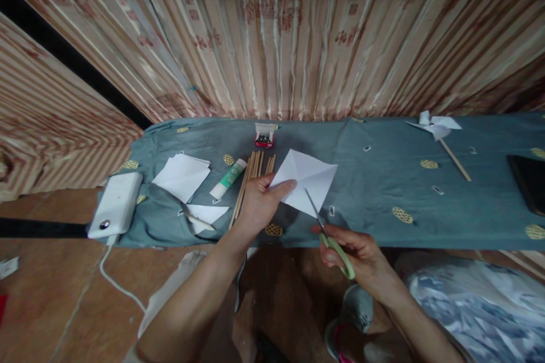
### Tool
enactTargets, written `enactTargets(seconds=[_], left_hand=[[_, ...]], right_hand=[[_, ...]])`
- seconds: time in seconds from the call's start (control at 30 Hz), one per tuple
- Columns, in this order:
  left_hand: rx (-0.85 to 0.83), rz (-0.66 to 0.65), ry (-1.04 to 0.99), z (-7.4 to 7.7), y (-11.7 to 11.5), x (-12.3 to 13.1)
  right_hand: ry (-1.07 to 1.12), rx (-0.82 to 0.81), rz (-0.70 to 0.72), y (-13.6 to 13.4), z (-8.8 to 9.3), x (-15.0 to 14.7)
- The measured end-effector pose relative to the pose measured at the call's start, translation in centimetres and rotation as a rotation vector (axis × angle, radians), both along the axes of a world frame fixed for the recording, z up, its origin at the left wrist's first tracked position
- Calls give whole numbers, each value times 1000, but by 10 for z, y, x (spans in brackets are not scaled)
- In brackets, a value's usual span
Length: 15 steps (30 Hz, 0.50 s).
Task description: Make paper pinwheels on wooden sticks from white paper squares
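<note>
The surface (374, 187) is long and narrow, covered by a blue-green cloth printed with yellow motifs. Left end: white device (119, 198), cable attached. Right of it: stack of white paper (182, 176); nearer the front edge, a triangular white piece (215, 214). Left of centre: glue stick (229, 179), lying beside wooden sticks (244, 184). Toward the rear: small open box (264, 127). Right section: paper pinwheel (438, 125) on a stick; at the far right, a flat black object (528, 181).
</note>
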<state>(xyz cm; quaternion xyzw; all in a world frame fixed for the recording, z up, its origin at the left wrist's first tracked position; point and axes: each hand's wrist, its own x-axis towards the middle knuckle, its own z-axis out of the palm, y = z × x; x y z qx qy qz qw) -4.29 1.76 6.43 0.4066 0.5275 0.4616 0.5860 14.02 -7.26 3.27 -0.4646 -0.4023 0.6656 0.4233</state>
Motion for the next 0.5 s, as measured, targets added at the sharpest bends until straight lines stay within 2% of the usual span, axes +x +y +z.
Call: enactTargets(seconds=[0.5], left_hand=[[5, -5, -3, -3, 0, 1]], right_hand=[[-40, -22, -14, 1, 5, -1]])
